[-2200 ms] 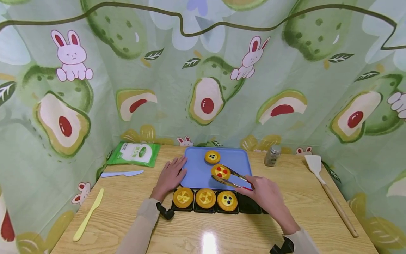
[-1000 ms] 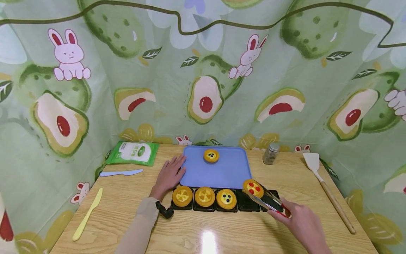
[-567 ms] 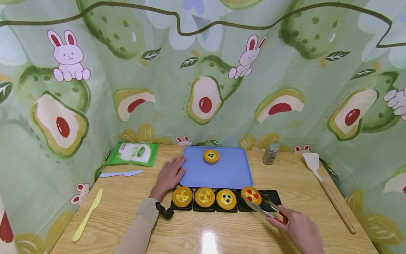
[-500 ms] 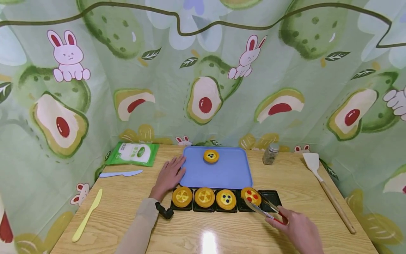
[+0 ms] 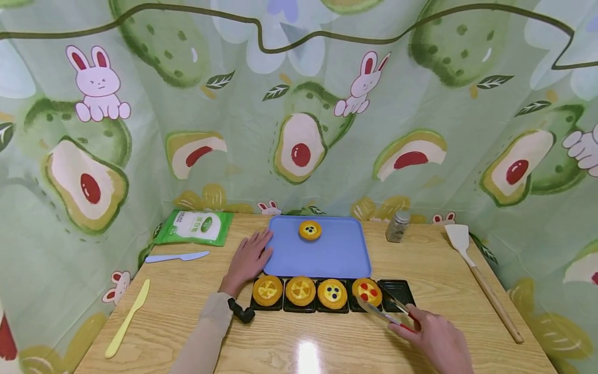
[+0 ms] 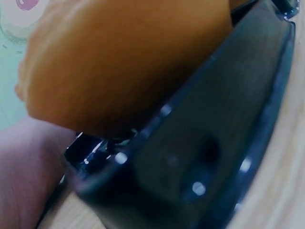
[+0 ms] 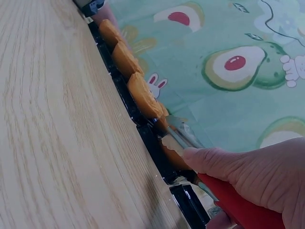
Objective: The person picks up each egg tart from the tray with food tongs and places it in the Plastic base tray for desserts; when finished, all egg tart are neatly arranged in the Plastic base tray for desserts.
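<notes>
My right hand [image 5: 439, 337] grips red-handled tongs [image 5: 380, 313], their tips on either side of a tart with red fruit [image 5: 366, 292]. That tart sits in the fourth black tray of a row. To its right, the fifth black tray [image 5: 396, 296] holds nothing. In the right wrist view, thumb and fingers wrap the red handle [image 7: 243, 205]. My left hand [image 5: 247, 259] lies with fingers extended at the left edge of the blue tray [image 5: 327, 257]. A blueberry tart [image 5: 310, 230] stays on that tray. A tart [image 6: 128, 62] in its black tray [image 6: 205, 129] fills the left wrist view.
Two tarts with yellow wedges [image 5: 300, 291] and a blueberry tart [image 5: 332, 294] fill the row's left trays. Around lie a green packet [image 5: 193, 227], a blue knife [image 5: 177, 257], a yellow knife [image 5: 128, 318], a shaker jar [image 5: 397, 227] and a spatula [image 5: 486, 285].
The right hand has carried the red-fruit tart in the tongs from the blue tray rightward and nearer, down into the fourth black tray. The left hand has stayed in place.
</notes>
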`<state>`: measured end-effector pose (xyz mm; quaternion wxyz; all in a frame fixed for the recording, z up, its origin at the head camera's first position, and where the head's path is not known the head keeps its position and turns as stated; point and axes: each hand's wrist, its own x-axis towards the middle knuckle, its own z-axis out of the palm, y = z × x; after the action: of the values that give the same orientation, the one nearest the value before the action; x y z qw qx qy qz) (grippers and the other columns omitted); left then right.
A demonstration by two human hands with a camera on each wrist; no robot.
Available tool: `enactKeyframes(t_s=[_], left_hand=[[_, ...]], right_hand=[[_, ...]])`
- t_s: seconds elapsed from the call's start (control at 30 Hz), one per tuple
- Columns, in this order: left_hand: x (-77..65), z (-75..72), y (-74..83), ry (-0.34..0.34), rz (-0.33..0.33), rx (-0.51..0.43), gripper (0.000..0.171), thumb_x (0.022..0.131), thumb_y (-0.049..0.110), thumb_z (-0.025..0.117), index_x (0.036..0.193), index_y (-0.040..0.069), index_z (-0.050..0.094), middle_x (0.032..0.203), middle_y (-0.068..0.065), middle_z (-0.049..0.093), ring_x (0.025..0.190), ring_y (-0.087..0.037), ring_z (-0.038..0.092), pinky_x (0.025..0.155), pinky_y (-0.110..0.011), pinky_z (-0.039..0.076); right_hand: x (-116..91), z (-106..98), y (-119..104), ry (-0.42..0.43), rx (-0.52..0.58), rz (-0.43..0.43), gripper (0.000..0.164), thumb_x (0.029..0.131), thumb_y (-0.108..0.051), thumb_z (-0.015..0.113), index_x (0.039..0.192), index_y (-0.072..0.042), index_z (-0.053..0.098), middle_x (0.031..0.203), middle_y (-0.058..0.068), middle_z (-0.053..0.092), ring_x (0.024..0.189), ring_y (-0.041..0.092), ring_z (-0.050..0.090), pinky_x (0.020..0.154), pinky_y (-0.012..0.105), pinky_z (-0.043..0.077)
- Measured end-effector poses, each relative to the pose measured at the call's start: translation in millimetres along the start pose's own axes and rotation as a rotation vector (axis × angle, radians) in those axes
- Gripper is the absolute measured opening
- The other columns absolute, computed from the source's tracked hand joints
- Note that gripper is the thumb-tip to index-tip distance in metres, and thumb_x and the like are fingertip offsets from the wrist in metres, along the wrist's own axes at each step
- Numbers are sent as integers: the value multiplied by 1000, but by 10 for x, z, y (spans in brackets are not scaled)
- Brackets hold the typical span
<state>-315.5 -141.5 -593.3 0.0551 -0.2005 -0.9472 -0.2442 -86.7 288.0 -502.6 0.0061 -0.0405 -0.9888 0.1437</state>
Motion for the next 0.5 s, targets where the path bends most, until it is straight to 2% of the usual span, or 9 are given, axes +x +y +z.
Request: enactKeyframes(t_s=[0.27,0.5], left_hand=[[-15,-41,29,-12,-6,4,59,112,44,41,166,21,33,172,0,27,159,-34,22,127,-59,14],[-13,-44,38,-22,-11,0,59,112,44,40,166,22,31,172,2,25,160,-34,20,128,-58,12]], right_hand=[[15,-41,-19,-23,15,44,57,80,-70,78,82,-16,59,64,-3,44,54,15,38,50,30,25],[53,-86,-59,-41,57,102,65,81,-73,74,85,-11,57,65,0,45,56,17,41,51,31,28]])
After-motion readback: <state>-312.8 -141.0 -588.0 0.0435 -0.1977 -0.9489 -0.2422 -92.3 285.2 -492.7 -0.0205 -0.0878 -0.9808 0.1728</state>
